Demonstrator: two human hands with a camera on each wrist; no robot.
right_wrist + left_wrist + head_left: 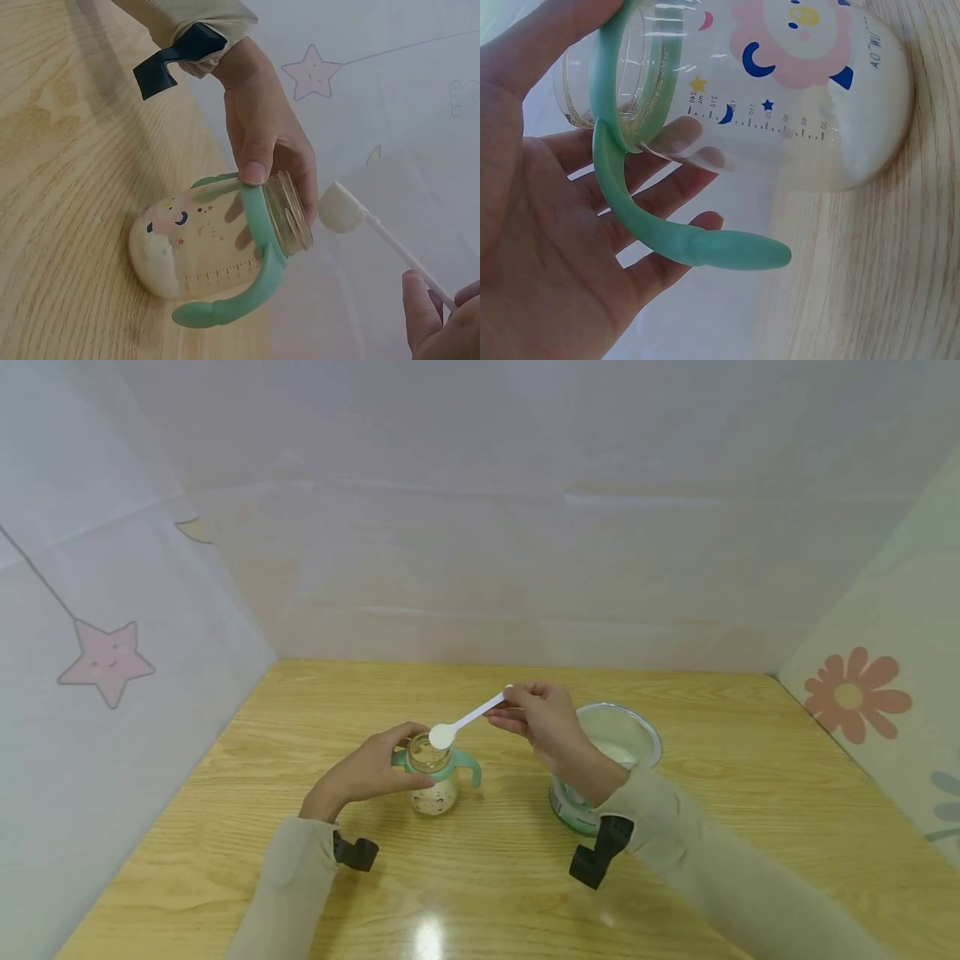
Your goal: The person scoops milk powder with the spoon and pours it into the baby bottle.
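Note:
A clear baby bottle (433, 797) with a green two-handled collar stands uncapped on the table, white powder at its bottom. My left hand (372, 770) grips it around the collar, thumb on the near side and fingers behind; the left wrist view shows the green handle (671, 234) in front of the palm. Just above the bottle's mouth (291, 216) is a white measuring scoop (442, 736) that looks full of powder. My right hand (551, 727) pinches the end of the scoop's long handle. Partly behind the right wrist stands a powder can (619, 727), its top off.
The wooden table (465, 893) ends at a pale cloth backdrop (480, 568) behind and at both sides. The can stands to the right of the bottle, under my right forearm. Each wrist wears a black camera mount (600, 852).

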